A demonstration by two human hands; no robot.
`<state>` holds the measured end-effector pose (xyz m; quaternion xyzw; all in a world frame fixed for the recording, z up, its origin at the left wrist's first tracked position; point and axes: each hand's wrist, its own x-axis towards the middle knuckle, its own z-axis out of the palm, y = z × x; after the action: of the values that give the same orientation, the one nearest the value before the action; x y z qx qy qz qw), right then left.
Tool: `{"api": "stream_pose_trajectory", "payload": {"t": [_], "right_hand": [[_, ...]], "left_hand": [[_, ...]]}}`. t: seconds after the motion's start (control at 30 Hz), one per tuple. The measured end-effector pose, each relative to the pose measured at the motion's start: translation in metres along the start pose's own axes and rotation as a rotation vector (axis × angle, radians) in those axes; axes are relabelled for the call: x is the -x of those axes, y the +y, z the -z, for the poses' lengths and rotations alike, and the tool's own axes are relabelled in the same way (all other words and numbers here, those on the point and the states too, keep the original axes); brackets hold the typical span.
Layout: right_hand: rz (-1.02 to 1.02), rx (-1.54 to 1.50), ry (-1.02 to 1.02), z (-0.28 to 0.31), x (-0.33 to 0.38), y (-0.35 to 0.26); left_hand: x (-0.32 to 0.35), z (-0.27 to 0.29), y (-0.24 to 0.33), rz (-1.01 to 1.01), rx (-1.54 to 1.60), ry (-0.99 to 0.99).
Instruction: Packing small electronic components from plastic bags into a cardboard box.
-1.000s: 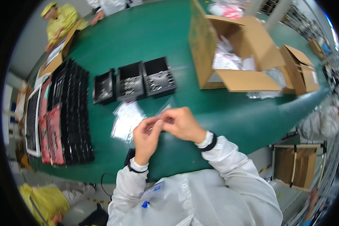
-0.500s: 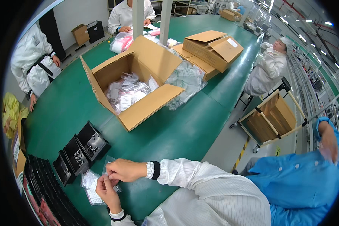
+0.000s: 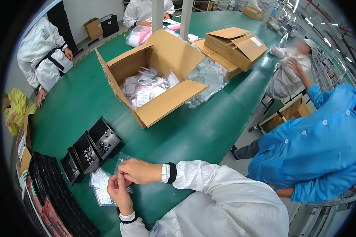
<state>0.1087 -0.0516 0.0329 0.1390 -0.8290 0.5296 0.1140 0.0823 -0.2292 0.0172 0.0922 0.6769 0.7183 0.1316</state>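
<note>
My left hand (image 3: 118,190) and my right hand (image 3: 138,171) meet over the green table (image 3: 186,134), both pinching a small clear plastic bag (image 3: 122,160). What is inside the bag is too small to tell. Under my hands lie several more small clear bags with white labels (image 3: 101,189). Just beyond them stand three small black bins (image 3: 91,150) holding tiny parts. I wear a white coat, with dark cuffs at both wrists.
An open cardboard box (image 3: 154,79) full of small bags stands mid-table, another carton (image 3: 233,43) behind it. Stacked black trays (image 3: 51,201) line the left edge. A person in blue (image 3: 316,142) stands at my right; people in white work around the table.
The view has swung right, away from the trays, and the person in blue now fills the right side. My hands stay together on the small bag.
</note>
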Motion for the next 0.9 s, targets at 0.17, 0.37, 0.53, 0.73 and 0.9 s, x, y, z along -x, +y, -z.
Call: {"api": "stream_pose_trajectory", "payload": {"t": [0.17,0.37,0.53,0.73,0.9], "right_hand": [[-0.021,-0.024,0.009,0.003,0.002,-0.003],[-0.023,-0.020,0.029,-0.008,0.001,0.000],[-0.010,0.004,0.038,-0.011,0.002,-0.002],[0.068,0.184,0.011,-0.012,0.004,-0.005],[0.113,0.352,0.116,-0.021,0.007,-0.007]], "left_hand": [[-0.002,0.001,-0.004,0.013,0.076,0.009],[0.001,0.006,-0.013,-0.118,-0.102,0.035],[0.002,0.004,-0.011,-0.213,-0.247,0.050],[0.004,0.001,-0.011,-0.228,-0.259,0.076],[0.007,0.001,-0.003,-0.222,-0.371,0.030]]}}
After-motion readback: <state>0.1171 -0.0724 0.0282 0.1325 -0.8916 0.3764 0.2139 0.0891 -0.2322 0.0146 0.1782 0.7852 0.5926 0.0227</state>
